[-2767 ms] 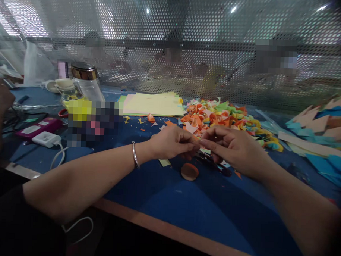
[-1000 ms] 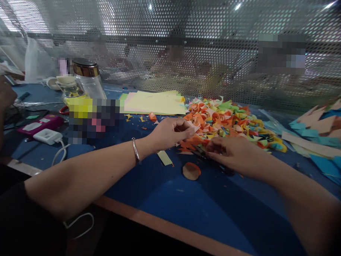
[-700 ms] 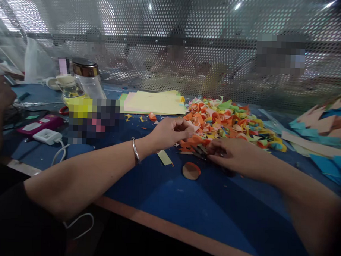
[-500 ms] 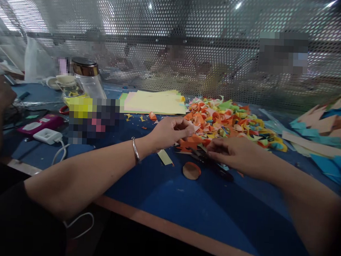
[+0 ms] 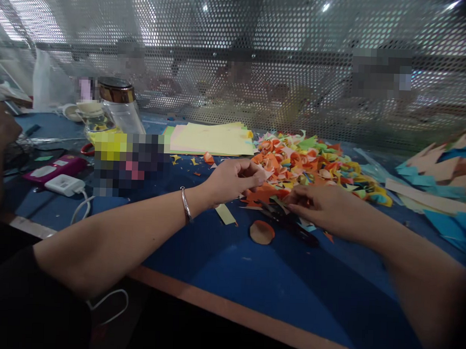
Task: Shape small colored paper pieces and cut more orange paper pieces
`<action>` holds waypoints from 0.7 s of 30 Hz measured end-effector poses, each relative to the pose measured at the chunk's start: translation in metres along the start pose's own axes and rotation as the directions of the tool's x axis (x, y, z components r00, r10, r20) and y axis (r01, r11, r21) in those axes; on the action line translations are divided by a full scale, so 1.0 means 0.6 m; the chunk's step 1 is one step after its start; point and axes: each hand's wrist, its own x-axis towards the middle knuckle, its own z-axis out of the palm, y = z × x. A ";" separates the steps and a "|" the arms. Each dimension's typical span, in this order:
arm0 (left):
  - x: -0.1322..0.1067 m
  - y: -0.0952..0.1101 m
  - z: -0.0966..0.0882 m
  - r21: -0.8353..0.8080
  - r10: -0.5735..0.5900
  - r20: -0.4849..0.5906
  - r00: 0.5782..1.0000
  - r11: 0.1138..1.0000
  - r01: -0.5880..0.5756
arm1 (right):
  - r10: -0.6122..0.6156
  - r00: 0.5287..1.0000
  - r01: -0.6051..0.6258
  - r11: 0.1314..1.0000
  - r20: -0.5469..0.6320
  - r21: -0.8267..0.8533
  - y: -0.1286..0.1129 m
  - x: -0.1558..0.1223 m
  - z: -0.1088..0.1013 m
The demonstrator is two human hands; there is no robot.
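Observation:
My left hand (image 5: 236,180) hovers at the near left edge of the pile of colourful paper scraps (image 5: 294,159). Its thumb and index finger are pinched together, with a pale pink bit of paper (image 5: 269,174) showing at their tips. My right hand (image 5: 318,203) is low over the front of the pile, fingers curled and partly hidden, so what they hold, if anything, cannot be made out. Just below those fingers lies a pair of dark scissors (image 5: 292,226). A round brown paper disc (image 5: 261,232) with an orange rim and a pale yellow paper strip (image 5: 225,214) lie nearer me.
Stacked paper sheets (image 5: 211,139) lie behind my left hand. Folded paper pieces (image 5: 443,171) sit far right. On the left are a glass bottle (image 5: 122,112), a magenta box (image 5: 55,169), a white charger (image 5: 64,185) and another person's hand (image 5: 3,128). A perforated screen (image 5: 223,21) stands behind.
My right hand has shifted slightly to the right, away from the scissors. My left hand stays where it was, still pinched. The scissors and paper disc keep their places.

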 end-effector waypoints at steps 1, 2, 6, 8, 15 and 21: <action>0.000 0.000 0.000 -0.004 0.005 -0.002 1.000 1.000 -0.005 | 0.023 1.000 -0.023 1.000 -0.001 -0.002 0.000 0.001 -0.002; 0.000 0.000 0.000 -0.008 0.010 -0.003 1.000 1.000 -0.010 | 0.044 0.999 -0.044 0.999 -0.008 0.003 -0.001 0.002 -0.004; 0.000 -0.001 0.001 -0.007 0.007 -0.018 1.000 1.000 -0.007 | 0.112 0.986 -0.100 0.991 -0.127 0.093 -0.005 0.003 -0.011; 0.001 -0.002 0.001 -0.001 0.002 -0.029 1.000 1.000 -0.002 | 0.148 0.967 -0.122 0.983 -0.206 0.137 -0.003 0.003 -0.011; 0.002 -0.005 0.001 -0.007 0.013 -0.018 1.000 1.000 -0.013 | 0.283 0.896 -0.226 0.954 -0.342 0.197 0.035 0.005 -0.016; 0.002 -0.004 -0.002 0.030 0.013 -0.008 1.000 0.999 -0.013 | 0.350 0.892 -0.341 0.936 -0.284 0.083 0.073 0.013 -0.021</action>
